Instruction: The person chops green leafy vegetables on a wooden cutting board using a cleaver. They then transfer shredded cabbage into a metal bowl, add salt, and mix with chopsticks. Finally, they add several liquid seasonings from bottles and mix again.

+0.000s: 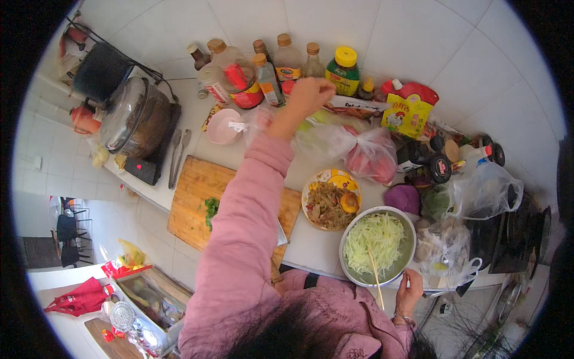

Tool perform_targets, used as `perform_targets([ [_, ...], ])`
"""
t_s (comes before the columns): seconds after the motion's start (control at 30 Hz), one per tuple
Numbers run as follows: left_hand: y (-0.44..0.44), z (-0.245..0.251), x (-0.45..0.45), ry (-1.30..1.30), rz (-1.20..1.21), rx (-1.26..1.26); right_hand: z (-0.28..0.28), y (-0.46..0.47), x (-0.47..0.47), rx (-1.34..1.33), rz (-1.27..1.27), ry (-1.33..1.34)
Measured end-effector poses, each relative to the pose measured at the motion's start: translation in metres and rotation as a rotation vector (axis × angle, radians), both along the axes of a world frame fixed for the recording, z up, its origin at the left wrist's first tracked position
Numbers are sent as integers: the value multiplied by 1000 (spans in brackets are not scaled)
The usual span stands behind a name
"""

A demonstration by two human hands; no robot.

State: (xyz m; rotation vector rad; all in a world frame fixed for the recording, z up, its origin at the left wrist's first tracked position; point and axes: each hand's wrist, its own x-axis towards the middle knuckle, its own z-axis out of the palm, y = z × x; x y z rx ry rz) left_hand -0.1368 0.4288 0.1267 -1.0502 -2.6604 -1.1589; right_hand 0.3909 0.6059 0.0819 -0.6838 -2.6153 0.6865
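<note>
My left hand (314, 93) reaches over the counter to the row of bottles, left of a green jar with a yellow lid (343, 74); its fingers are bent, and what they hold, if anything, cannot be made out. Low at the right, my right hand (409, 291) has curled fingers at the near rim of a metal bowl (413, 244); whether it grips the rim is unclear. Pale green shreds (374, 238) fill much of the bowl, with wooden chopsticks (376, 271) leaning in them. A patterned plate of cooked food (329, 202) stands beside the bowl.
Chopped greens (211, 211) lie on a wooden cutting board (188, 197), a blade (281, 235) partly under my left sleeve. A pink bowl (222, 128), bagged produce (370, 155) and a yellow seasoning pouch (408, 114) are behind. A lidded pot (139, 121) stands left; more bags (444, 247) lie right.
</note>
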Motion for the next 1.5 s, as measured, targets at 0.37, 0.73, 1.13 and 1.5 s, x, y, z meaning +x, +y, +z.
perform_targets([
  [0.37,6,1,1,16,8,-277,-6,5,1,5,45,-11],
  [0.73,92,16,-79,223,237,-392,7,-3,17,64,-40,-34],
  [1.13,51,137,-3,615,2,-58,76,-6,-27,-128,-179,223],
  [1.5,9,267,220,809,-833,195,140,-38,-188,-2286,585,940],
])
